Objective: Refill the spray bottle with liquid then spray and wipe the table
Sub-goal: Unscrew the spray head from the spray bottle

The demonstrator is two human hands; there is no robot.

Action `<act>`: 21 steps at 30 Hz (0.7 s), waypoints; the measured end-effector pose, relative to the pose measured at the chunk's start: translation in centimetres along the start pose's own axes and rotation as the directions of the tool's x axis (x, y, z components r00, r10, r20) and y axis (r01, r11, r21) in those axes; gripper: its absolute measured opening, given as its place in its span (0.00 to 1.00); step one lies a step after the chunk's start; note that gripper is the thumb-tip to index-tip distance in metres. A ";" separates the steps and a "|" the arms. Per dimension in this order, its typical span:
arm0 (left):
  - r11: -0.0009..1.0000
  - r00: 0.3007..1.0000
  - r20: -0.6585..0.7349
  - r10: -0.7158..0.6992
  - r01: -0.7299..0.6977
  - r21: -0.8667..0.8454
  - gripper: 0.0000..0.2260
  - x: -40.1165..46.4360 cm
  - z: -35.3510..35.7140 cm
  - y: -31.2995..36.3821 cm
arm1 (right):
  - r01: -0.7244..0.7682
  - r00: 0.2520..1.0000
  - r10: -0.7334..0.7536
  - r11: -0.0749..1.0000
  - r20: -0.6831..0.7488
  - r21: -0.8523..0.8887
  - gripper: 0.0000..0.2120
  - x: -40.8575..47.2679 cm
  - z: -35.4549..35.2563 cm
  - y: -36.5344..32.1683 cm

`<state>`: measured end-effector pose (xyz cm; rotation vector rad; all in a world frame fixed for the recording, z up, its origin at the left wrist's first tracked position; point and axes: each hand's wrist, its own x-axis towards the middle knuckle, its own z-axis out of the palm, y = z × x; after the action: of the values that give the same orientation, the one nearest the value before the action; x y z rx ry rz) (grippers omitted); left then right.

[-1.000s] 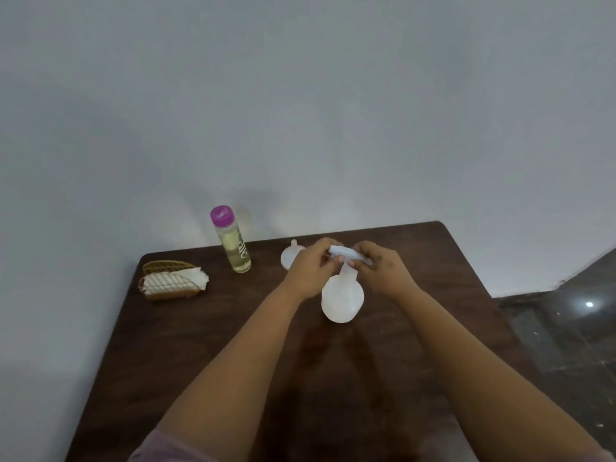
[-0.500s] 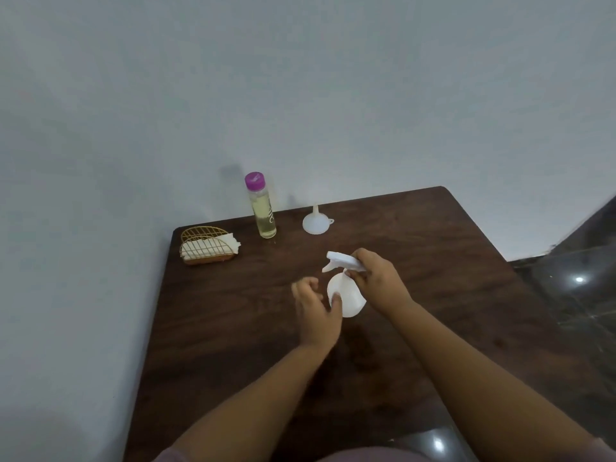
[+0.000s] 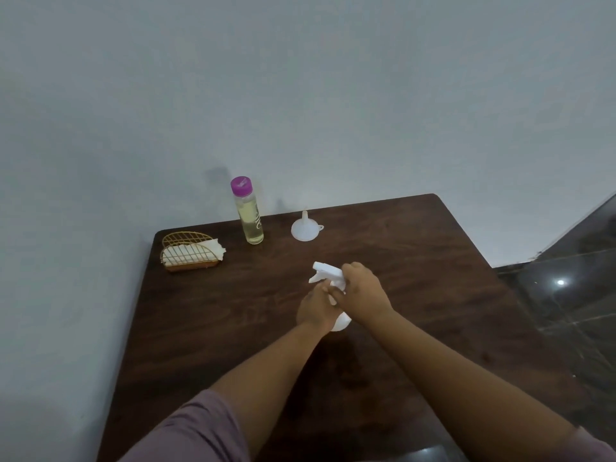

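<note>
A white spray bottle (image 3: 328,273) stands on the dark wooden table (image 3: 416,255) near its middle. My left hand (image 3: 315,308) wraps around the bottle's round body, which is mostly hidden. My right hand (image 3: 365,291) grips the white trigger head at the neck; the nozzle points left. A clear bottle of yellowish liquid with a purple cap (image 3: 249,211) stands upright at the table's far edge. A white funnel (image 3: 305,228) rests wide end down just right of it.
A gold wire holder with white napkins (image 3: 191,253) sits at the far left corner. A pale wall runs behind and along the table's left side. Dark glossy floor (image 3: 573,301) lies beyond the right edge.
My left hand has come back onto the bottle's body, having been off it half a second ago. The bottle and both hands have moved nearer to me, away from the funnel.
</note>
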<state>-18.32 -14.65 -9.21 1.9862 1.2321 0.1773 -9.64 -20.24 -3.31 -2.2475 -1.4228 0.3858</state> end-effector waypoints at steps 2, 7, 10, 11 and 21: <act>0.998 0.999 0.022 0.031 -0.032 0.046 0.17 0.4 0.1 -0.5 | -0.010 0.998 0.011 1.000 0.055 -0.018 0.15 0.5 -0.2 -0.1; 0.992 0.994 0.069 0.079 -0.086 0.093 0.17 1.3 0.1 -1.8 | 0.036 0.984 -0.014 0.993 0.179 -0.116 0.13 2.0 -1.2 -0.5; 0.990 0.990 0.081 0.114 -0.120 0.076 0.20 1.6 -0.2 -2.3 | 0.092 0.968 -0.057 0.987 0.243 -0.135 0.09 2.6 -1.6 -0.4; 0.989 0.988 0.085 0.126 -0.132 0.069 0.20 1.7 -0.2 -2.4 | 0.109 0.964 -0.072 0.985 0.257 -0.133 0.08 2.8 -1.8 -0.3; 0.987 0.985 0.096 0.142 -0.149 0.066 0.25 2.7 0.4 -3.3 | 0.292 0.862 -0.190 0.944 0.471 -0.154 0.07 4.9 -3.6 -0.1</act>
<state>-19.02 -11.91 -12.41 2.1248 1.0497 0.1138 -5.97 -16.60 -0.18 -2.1930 -2.0550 0.7335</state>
